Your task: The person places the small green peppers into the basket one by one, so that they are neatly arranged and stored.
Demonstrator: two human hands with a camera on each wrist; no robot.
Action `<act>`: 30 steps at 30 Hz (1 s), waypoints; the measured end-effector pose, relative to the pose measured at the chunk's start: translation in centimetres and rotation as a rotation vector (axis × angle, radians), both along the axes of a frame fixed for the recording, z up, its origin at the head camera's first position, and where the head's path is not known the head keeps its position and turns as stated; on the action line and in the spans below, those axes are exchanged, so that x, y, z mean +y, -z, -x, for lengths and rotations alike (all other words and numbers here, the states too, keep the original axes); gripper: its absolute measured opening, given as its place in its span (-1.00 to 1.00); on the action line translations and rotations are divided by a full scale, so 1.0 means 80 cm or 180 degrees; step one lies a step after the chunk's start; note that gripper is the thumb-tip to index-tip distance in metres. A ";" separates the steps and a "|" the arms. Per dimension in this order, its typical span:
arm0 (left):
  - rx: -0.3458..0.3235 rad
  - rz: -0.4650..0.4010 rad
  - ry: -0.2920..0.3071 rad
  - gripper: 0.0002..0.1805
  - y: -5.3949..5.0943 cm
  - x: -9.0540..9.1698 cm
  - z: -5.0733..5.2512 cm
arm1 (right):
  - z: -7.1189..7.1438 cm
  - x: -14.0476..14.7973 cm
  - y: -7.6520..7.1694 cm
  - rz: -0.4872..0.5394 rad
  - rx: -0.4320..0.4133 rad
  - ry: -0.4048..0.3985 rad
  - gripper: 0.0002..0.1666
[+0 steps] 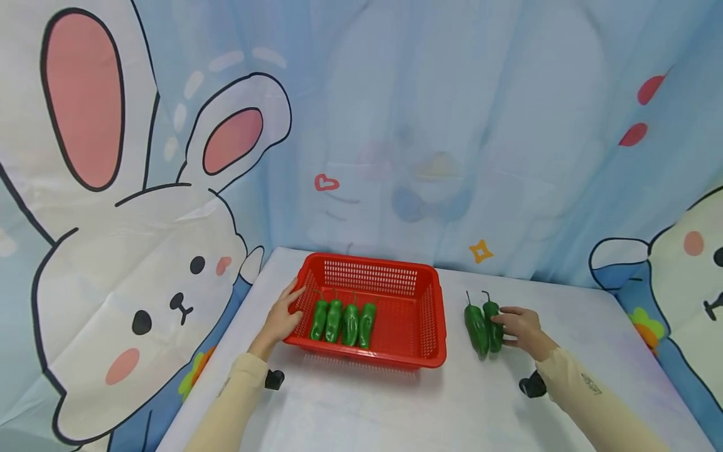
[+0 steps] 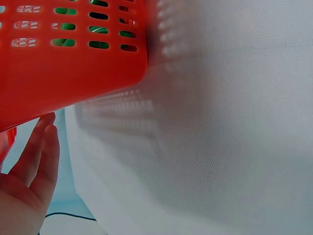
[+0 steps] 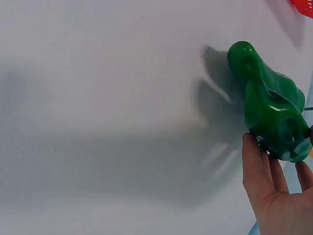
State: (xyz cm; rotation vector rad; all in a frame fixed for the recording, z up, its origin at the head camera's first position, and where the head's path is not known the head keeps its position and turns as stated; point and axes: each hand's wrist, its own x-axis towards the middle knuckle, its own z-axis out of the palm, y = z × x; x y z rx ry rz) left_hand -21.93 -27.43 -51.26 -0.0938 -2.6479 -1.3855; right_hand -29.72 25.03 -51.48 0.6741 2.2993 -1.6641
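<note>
A red plastic basket (image 1: pixel 390 361) stands on the table, with several green peppers (image 1: pixel 351 325) side by side in its left part. My left hand (image 1: pixel 282 317) rests at the basket's left rim with its fingers extended; in the left wrist view the fingers (image 2: pixel 46 152) reach along the outer wall. Right of the basket are two more green peppers, a left one (image 1: pixel 476 329) and a right one (image 1: pixel 492 326). My right hand (image 1: pixel 522 329) holds the right pepper from its right side. In the right wrist view, fingertips touch that glossy pepper (image 3: pixel 274 120).
The table (image 1: pixel 361 414) has a white covering. Behind it hangs a light blue curtain (image 1: pixel 361 125) with cartoon figures, a large rabbit at the left among them. Black wrist devices (image 1: pixel 533 384) sit under both forearms. A dark cable (image 2: pixel 71 214) shows in the left wrist view.
</note>
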 end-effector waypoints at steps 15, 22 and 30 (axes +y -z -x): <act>0.0007 0.0055 0.0008 -0.29 0.001 -0.001 0.000 | -0.022 -0.027 -0.047 0.0215 0.0165 -0.0267 -0.20; -0.0006 0.0001 0.0007 -0.30 0.002 -0.001 -0.001 | -0.026 -0.046 -0.064 0.0239 0.0233 -0.0341 -0.24; 0.0023 0.0030 -0.0012 -0.31 0.000 0.002 0.000 | -0.026 -0.076 -0.090 0.0195 0.0348 -0.0395 -0.27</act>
